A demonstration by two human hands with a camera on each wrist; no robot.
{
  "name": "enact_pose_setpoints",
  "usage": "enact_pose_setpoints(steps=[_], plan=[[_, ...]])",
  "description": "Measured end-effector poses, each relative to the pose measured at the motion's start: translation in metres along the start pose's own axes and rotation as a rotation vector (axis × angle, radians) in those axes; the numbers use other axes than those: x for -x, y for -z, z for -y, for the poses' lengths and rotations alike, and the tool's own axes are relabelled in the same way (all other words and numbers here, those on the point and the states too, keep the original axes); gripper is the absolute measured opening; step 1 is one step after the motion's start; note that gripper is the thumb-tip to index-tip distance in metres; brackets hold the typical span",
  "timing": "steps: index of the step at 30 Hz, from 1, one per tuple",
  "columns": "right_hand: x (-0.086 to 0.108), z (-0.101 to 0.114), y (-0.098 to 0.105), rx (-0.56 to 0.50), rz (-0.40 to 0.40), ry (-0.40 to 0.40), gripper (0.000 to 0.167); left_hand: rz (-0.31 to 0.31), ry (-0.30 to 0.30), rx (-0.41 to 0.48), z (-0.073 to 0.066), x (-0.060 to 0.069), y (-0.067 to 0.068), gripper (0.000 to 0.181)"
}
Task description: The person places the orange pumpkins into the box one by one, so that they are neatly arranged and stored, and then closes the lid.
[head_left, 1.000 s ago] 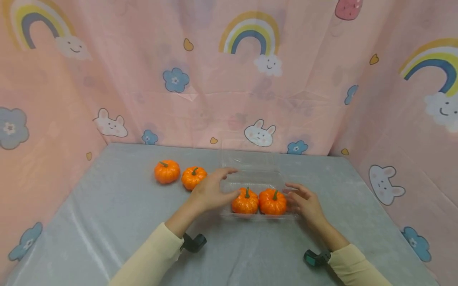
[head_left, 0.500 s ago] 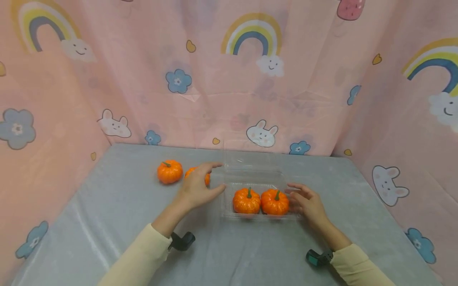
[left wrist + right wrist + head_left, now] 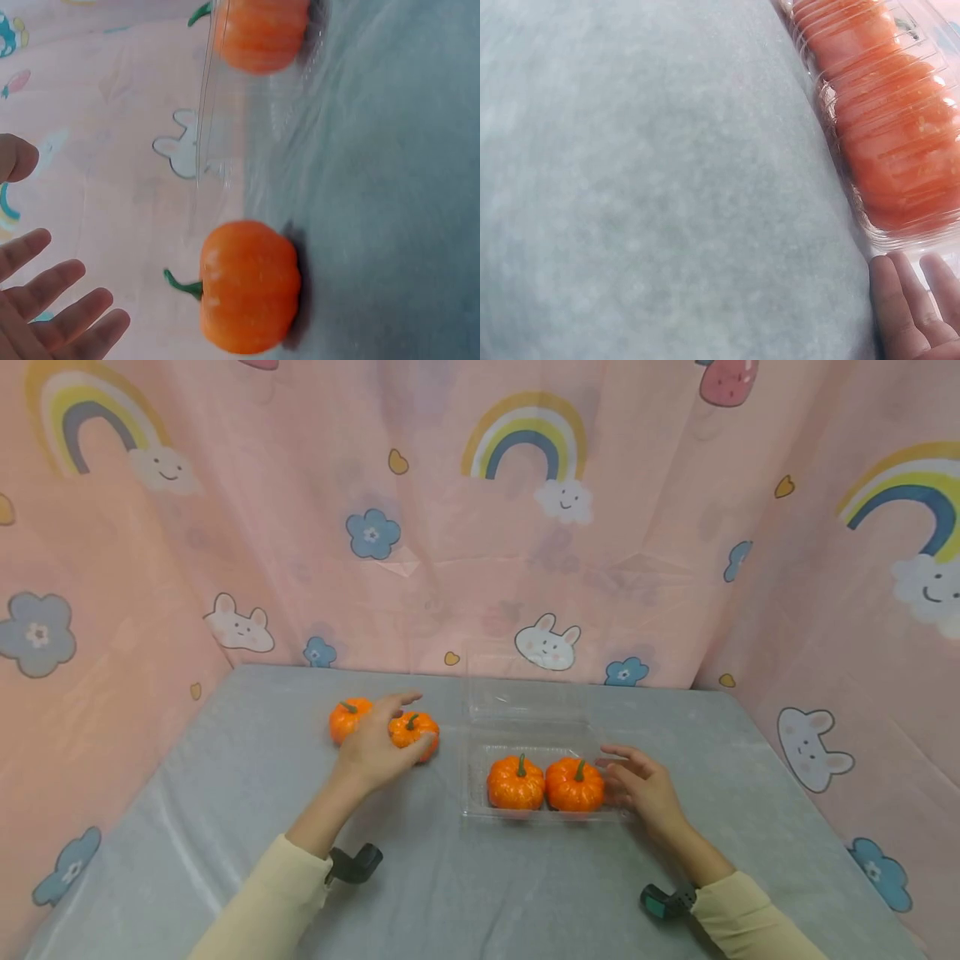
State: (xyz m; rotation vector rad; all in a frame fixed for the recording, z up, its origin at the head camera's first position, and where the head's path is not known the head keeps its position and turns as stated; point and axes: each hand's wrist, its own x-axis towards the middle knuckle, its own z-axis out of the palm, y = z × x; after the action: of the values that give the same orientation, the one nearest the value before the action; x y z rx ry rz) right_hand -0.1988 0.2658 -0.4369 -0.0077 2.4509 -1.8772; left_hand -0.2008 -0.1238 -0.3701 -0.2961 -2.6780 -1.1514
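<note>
Two small orange pumpkins with green stems, one on the left (image 3: 516, 783) and one on the right (image 3: 574, 785), sit side by side in a clear plastic clamshell box (image 3: 480, 812). Its lid (image 3: 525, 700) stands raised at the back. My left hand (image 3: 375, 747) hovers around a third pumpkin (image 3: 416, 733) on the table, thumb and fingers spread; the left wrist view shows a gap between the hand (image 3: 52, 307) and that pumpkin (image 3: 250, 289). At the box's right end is my right hand (image 3: 647, 789), its straight fingers (image 3: 894, 304) against or just beside the wall.
Another pumpkin (image 3: 347, 718) lies farther left, partly hidden behind my left hand. A grey cloth (image 3: 525, 893) covers the table. Pink patterned curtains (image 3: 420, 568) close off the back and both sides.
My left hand has moved left, away from the box, to the nearer loose pumpkin. My right hand stays by the box's right end.
</note>
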Motion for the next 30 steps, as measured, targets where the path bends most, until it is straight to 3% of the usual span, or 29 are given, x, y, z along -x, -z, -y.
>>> enact_pose_setpoints(steps=[7,11,19,26,30], plan=[[0.000,0.001,0.000,0.003,0.005,-0.006,0.048,-0.046,0.003,0.019,0.016,0.000,0.010,0.058],[0.000,0.001,0.000,0.002,0.004,-0.006,0.048,-0.080,0.005,-0.017,0.029,0.000,0.013,0.057],[0.000,-0.001,0.000,0.007,-0.002,0.001,0.047,-0.103,0.121,-0.064,0.049,0.003,0.027,0.060],[-0.001,-0.001,0.000,0.017,-0.005,-0.006,0.046,-0.123,0.138,-0.104,0.067,0.002,0.034,0.062],[-0.001,-0.003,0.000,0.021,-0.003,-0.006,0.045,-0.133,0.150,-0.081,0.078,0.002,0.034,0.061]])
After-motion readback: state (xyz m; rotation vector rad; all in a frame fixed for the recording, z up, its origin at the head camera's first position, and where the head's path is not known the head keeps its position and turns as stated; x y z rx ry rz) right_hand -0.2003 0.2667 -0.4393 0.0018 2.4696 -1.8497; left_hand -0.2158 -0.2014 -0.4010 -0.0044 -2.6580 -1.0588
